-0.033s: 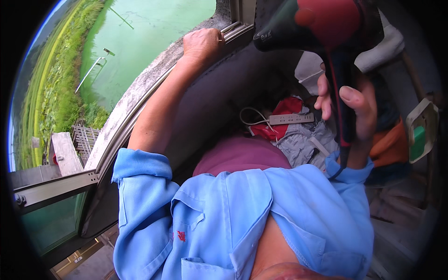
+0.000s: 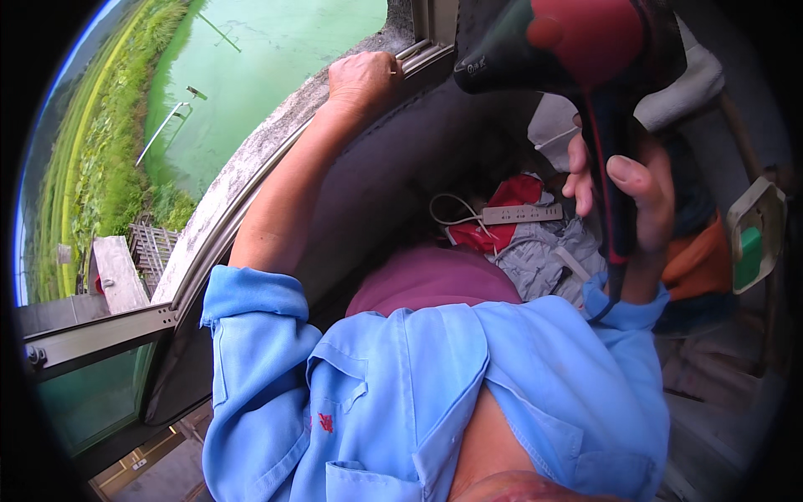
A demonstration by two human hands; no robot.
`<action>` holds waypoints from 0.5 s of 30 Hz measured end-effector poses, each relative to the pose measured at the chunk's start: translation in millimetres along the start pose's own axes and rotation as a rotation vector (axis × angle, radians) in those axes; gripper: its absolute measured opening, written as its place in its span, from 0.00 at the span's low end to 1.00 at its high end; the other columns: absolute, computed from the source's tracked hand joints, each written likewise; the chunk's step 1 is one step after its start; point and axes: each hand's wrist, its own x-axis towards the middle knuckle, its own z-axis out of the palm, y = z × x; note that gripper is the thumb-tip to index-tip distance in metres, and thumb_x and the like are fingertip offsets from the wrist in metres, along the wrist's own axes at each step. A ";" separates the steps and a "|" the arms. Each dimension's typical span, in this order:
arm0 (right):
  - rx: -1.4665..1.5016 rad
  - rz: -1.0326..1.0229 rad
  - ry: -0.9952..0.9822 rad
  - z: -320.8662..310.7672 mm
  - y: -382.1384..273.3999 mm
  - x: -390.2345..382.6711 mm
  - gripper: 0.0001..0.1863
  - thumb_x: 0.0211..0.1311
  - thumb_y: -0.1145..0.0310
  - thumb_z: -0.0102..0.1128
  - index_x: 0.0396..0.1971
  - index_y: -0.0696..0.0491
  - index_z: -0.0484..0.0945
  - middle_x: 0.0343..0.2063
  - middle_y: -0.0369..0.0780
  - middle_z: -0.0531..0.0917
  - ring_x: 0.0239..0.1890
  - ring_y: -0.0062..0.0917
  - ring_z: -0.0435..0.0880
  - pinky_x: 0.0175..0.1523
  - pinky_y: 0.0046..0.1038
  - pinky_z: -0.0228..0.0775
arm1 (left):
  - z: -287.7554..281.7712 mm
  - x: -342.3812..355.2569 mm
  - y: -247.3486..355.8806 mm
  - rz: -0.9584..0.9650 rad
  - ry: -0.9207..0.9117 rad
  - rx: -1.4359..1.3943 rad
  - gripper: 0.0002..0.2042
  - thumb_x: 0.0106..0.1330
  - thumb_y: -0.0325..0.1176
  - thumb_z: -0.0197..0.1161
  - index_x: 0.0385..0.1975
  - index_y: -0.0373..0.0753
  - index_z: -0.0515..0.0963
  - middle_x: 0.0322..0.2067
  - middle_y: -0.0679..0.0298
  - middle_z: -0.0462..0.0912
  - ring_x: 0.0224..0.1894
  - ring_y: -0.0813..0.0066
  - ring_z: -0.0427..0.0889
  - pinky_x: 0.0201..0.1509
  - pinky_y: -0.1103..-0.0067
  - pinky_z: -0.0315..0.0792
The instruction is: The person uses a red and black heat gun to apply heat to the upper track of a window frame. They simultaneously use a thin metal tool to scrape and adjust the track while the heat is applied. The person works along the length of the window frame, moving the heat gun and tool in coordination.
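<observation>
Item 1: hair dryer, black with a red barrel panel. Location: 1 o'clock from mid-view, raised in the right hand; top cut off by the view's edge. Narrow dark end points toward 9 o'clock. Handle runs down toward 6 o'clock, slim, dark, red-striped; cord leaves its foot.

Handling, judged: light but top-heavy; stiff shell, probably hard plastic, smooth and apt to turn in a loose grip; likely to crack if dropped. Flexible cord, better left unbent at the handle's foot. Best hold: upper handle, just under the barrel, fingers wrapped; avoid the narrow end, which may be hot.

Item 2: right hand, 2 o'clock. Closed loosely about the handle: fingertips toward 9 o'clock of it, thumb toward 3 o'clock; palm contact hidden.

Item 3: left hand, near 12 o'clock. Curled at the window ledge, beside the metal window frame; fingertips hidden, so whether it clamps anything cannot be told.

Item 4: white power strip, between 2 and 3 o'clock, lying across red cloth and crumpled grey material.
</observation>
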 end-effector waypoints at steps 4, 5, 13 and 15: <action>0.032 -0.006 0.002 -5.7 -3.3 -8.3 0.22 0.50 0.64 0.51 0.39 0.67 0.70 0.28 0.45 0.77 0.19 0.20 0.76 0.34 0.23 0.73 | -24.7 -28.2 -13.2 -0.015 -0.003 -0.018 0.17 0.65 0.47 0.51 0.25 0.41 0.79 0.22 0.56 0.80 0.31 0.55 0.80 0.36 0.65 0.72; 0.051 -0.010 0.013 -10.7 -1.8 -8.5 0.22 0.49 0.64 0.51 0.40 0.68 0.69 0.28 0.45 0.77 0.19 0.21 0.76 0.34 0.23 0.73 | -43.2 -43.2 -23.9 -0.044 -0.136 -0.008 0.18 0.66 0.47 0.51 0.24 0.41 0.78 0.20 0.57 0.78 0.28 0.56 0.79 0.33 0.65 0.71; 0.058 0.008 0.039 4.0 -2.0 10.4 0.23 0.50 0.64 0.51 0.40 0.68 0.69 0.28 0.46 0.77 0.20 0.21 0.76 0.34 0.23 0.72 | -47.7 -44.1 -21.0 0.019 -0.143 0.013 0.16 0.63 0.43 0.53 0.21 0.40 0.80 0.21 0.53 0.80 0.29 0.54 0.80 0.37 0.63 0.74; 0.077 0.014 0.048 12.8 0.3 16.6 0.22 0.50 0.64 0.51 0.40 0.68 0.69 0.28 0.46 0.77 0.20 0.21 0.76 0.34 0.23 0.72 | -36.8 -36.2 -19.9 0.038 -0.121 0.010 0.16 0.63 0.44 0.53 0.21 0.41 0.80 0.20 0.54 0.80 0.28 0.54 0.80 0.36 0.64 0.74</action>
